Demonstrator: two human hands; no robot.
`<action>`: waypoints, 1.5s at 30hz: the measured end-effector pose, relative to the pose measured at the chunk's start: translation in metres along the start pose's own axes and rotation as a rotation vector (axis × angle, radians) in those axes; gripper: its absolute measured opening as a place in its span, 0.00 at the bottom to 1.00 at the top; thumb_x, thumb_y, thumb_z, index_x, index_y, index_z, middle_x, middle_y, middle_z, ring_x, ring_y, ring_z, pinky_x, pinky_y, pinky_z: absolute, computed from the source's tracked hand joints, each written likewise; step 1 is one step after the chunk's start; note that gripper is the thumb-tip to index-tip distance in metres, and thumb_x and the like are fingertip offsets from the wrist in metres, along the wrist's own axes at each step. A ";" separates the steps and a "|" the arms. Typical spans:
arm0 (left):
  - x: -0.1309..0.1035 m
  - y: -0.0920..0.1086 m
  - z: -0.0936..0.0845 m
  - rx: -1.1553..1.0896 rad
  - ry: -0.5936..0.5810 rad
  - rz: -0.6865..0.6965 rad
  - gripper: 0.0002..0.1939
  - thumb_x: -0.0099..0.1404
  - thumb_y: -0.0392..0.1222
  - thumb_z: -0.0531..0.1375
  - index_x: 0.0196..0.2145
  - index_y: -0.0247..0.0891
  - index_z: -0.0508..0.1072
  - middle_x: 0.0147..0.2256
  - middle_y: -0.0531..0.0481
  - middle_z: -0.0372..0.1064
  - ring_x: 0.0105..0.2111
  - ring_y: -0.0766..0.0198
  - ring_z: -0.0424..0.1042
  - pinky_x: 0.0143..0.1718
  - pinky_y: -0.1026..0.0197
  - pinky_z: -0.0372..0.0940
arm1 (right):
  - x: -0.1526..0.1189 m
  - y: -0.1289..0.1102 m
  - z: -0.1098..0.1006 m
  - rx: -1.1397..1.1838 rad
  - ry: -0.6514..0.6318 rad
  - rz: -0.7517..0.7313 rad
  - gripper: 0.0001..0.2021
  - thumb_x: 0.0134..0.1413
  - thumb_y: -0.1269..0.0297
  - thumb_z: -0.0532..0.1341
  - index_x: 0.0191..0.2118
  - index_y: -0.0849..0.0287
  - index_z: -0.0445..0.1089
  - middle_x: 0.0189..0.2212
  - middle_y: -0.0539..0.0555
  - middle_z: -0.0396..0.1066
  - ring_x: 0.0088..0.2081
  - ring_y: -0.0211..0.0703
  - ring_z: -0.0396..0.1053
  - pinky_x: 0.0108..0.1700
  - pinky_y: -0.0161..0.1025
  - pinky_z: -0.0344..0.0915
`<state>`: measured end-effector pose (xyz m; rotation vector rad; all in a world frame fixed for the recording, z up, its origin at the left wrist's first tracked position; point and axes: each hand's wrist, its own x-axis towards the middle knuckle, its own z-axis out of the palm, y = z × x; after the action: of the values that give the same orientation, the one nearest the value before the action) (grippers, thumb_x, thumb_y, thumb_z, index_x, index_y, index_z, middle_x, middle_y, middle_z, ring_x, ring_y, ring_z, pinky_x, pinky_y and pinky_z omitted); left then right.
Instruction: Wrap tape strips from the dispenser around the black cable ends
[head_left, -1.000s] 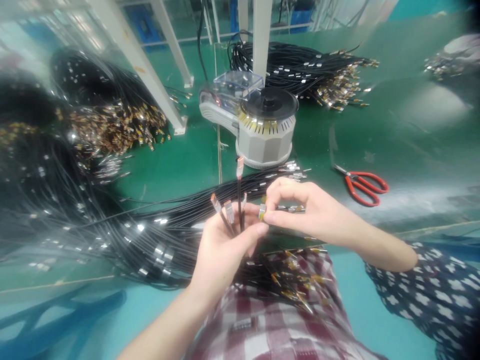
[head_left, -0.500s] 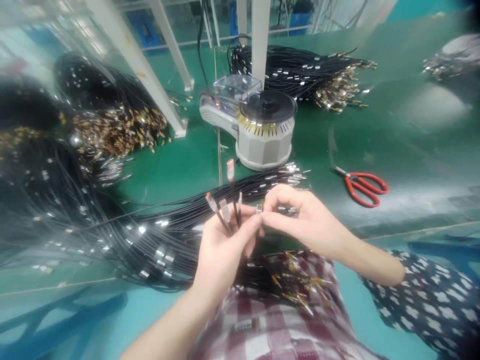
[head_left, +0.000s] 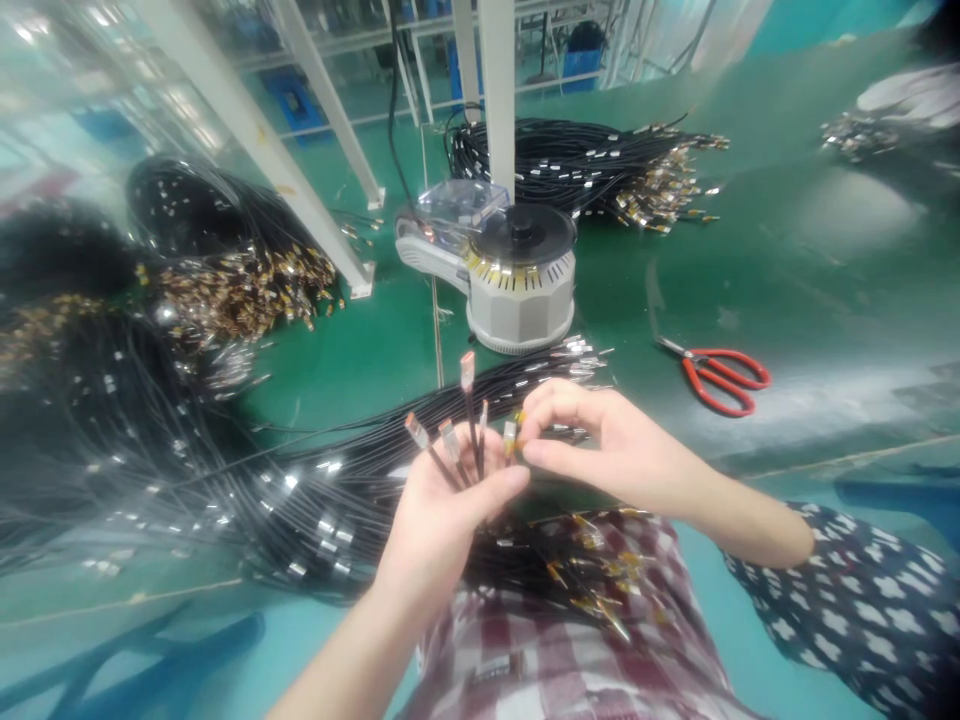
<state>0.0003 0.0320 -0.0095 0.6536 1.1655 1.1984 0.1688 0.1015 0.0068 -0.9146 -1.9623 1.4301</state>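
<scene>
My left hand [head_left: 439, 515] is closed around several thin black cables [head_left: 442, 468], whose silver connectors with orange tips [head_left: 467, 372] stick up between thumb and fingers. One more silver connector [head_left: 510, 432] sits at its fingertips, facing the other hand. My right hand [head_left: 607, 430] is at that connector, thumb and forefinger curled together on a small yellow strip, perhaps tape [head_left: 519, 417]. Whether the strip touches the connector I cannot tell. Below the hands a bundle of cable ends with yellow bits [head_left: 592, 575] lies over my checked apron [head_left: 517, 640].
A round grey tape dispenser [head_left: 521, 300] with a black top stands behind my hands. Red-handled scissors or snips [head_left: 727, 378] lie to the right. Black cable bundles [head_left: 337, 490] spread leftward, with another coil [head_left: 540, 160] behind. White posts [head_left: 501, 100] rise from the green table [head_left: 360, 360].
My right hand has drawn slightly off the connector, and the yellow strip now shows at its fingertips. My left thumb has lowered, baring the connector. The view has tilted a little.
</scene>
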 end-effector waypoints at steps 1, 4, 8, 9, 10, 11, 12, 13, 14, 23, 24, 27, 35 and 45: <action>0.000 0.000 0.000 0.002 0.016 -0.008 0.12 0.50 0.36 0.73 0.28 0.35 0.73 0.22 0.58 0.64 0.20 0.74 0.59 0.21 0.70 0.54 | 0.000 0.000 0.001 -0.009 0.011 0.003 0.03 0.54 0.69 0.64 0.30 0.60 0.72 0.34 0.52 0.69 0.39 0.41 0.68 0.47 0.39 0.62; 0.001 0.001 0.001 -0.003 0.045 -0.010 0.10 0.51 0.37 0.72 0.24 0.33 0.73 0.19 0.57 0.64 0.19 0.74 0.58 0.21 0.70 0.52 | 0.000 0.000 0.004 -0.027 0.081 0.031 0.03 0.53 0.70 0.64 0.29 0.60 0.74 0.32 0.51 0.71 0.38 0.40 0.69 0.45 0.39 0.63; 0.001 0.001 0.002 -0.008 0.029 -0.017 0.09 0.53 0.39 0.70 0.25 0.33 0.74 0.22 0.52 0.69 0.19 0.74 0.58 0.22 0.68 0.53 | 0.003 -0.002 0.008 -0.009 0.139 0.048 0.05 0.52 0.71 0.65 0.26 0.60 0.74 0.31 0.50 0.73 0.36 0.39 0.70 0.44 0.38 0.64; 0.000 0.001 0.002 -0.009 0.026 -0.019 0.09 0.54 0.39 0.69 0.26 0.33 0.74 0.23 0.51 0.71 0.19 0.74 0.58 0.22 0.68 0.53 | 0.004 -0.002 0.008 0.000 0.139 0.051 0.06 0.52 0.71 0.65 0.25 0.60 0.74 0.30 0.50 0.73 0.36 0.39 0.71 0.44 0.38 0.64; 0.000 0.001 0.002 -0.012 0.022 -0.019 0.09 0.55 0.39 0.69 0.26 0.33 0.74 0.23 0.51 0.71 0.19 0.74 0.58 0.23 0.68 0.53 | 0.004 -0.002 0.008 0.011 0.132 0.056 0.07 0.52 0.71 0.65 0.25 0.60 0.74 0.30 0.50 0.73 0.36 0.39 0.71 0.44 0.38 0.64; 0.000 0.001 0.002 -0.018 0.021 -0.015 0.08 0.55 0.39 0.69 0.26 0.33 0.74 0.23 0.51 0.71 0.19 0.74 0.58 0.23 0.68 0.53 | 0.005 -0.002 0.008 0.025 0.123 0.063 0.07 0.52 0.70 0.65 0.24 0.60 0.74 0.30 0.50 0.74 0.36 0.39 0.71 0.43 0.38 0.64; 0.000 0.001 0.002 -0.023 0.022 -0.011 0.08 0.56 0.39 0.68 0.26 0.33 0.74 0.23 0.51 0.71 0.19 0.73 0.58 0.23 0.68 0.53 | 0.006 -0.002 0.008 0.045 0.111 0.072 0.07 0.52 0.70 0.65 0.24 0.60 0.74 0.30 0.50 0.74 0.35 0.39 0.71 0.43 0.39 0.64; 0.000 0.000 0.002 -0.028 0.022 -0.008 0.08 0.56 0.38 0.68 0.26 0.34 0.73 0.23 0.51 0.71 0.19 0.73 0.58 0.23 0.68 0.53 | 0.006 -0.002 0.008 0.075 0.099 0.084 0.07 0.52 0.69 0.65 0.24 0.60 0.74 0.29 0.51 0.74 0.35 0.40 0.71 0.42 0.39 0.64; 0.000 0.000 0.002 -0.031 0.022 -0.005 0.08 0.56 0.38 0.68 0.26 0.34 0.73 0.23 0.51 0.71 0.19 0.73 0.58 0.23 0.68 0.52 | 0.007 -0.001 0.009 0.115 0.087 0.097 0.07 0.52 0.69 0.65 0.24 0.60 0.74 0.29 0.51 0.74 0.34 0.40 0.71 0.42 0.39 0.65; -0.001 -0.003 0.001 0.019 0.021 0.034 0.08 0.58 0.40 0.68 0.29 0.34 0.75 0.23 0.52 0.70 0.20 0.73 0.58 0.23 0.68 0.53 | 0.008 0.008 0.020 0.228 0.197 0.021 0.06 0.48 0.70 0.65 0.23 0.59 0.72 0.31 0.50 0.68 0.37 0.40 0.68 0.46 0.41 0.64; -0.001 -0.003 0.001 0.026 0.025 0.038 0.08 0.56 0.40 0.69 0.30 0.34 0.75 0.22 0.54 0.68 0.20 0.73 0.59 0.23 0.69 0.54 | 0.008 0.008 0.022 0.202 0.226 0.006 0.05 0.47 0.71 0.65 0.24 0.59 0.72 0.32 0.50 0.68 0.38 0.40 0.68 0.46 0.41 0.64; -0.001 -0.003 0.002 0.032 0.059 0.050 0.10 0.52 0.38 0.72 0.29 0.35 0.75 0.20 0.57 0.65 0.20 0.74 0.59 0.22 0.70 0.54 | 0.005 0.007 0.025 0.116 0.288 -0.034 0.03 0.46 0.72 0.65 0.26 0.59 0.71 0.35 0.51 0.68 0.40 0.41 0.68 0.47 0.41 0.63; 0.000 -0.002 0.003 0.062 0.103 0.093 0.08 0.54 0.38 0.71 0.26 0.33 0.77 0.21 0.53 0.69 0.20 0.73 0.60 0.23 0.68 0.55 | 0.005 0.006 0.017 -0.012 0.240 -0.129 0.04 0.49 0.71 0.66 0.28 0.58 0.71 0.38 0.52 0.67 0.44 0.43 0.68 0.51 0.42 0.62; 0.001 0.000 -0.003 -0.012 -0.084 -0.023 0.09 0.59 0.39 0.67 0.26 0.34 0.73 0.23 0.49 0.73 0.20 0.72 0.57 0.24 0.67 0.52 | 0.021 0.025 0.003 0.278 -0.057 -0.099 0.01 0.51 0.68 0.68 0.31 0.58 0.78 0.40 0.52 0.66 0.44 0.40 0.68 0.53 0.42 0.63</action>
<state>-0.0021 0.0322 -0.0106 0.6738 1.0920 1.1477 0.1586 0.1210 -0.0175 -0.6496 -1.7636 1.6349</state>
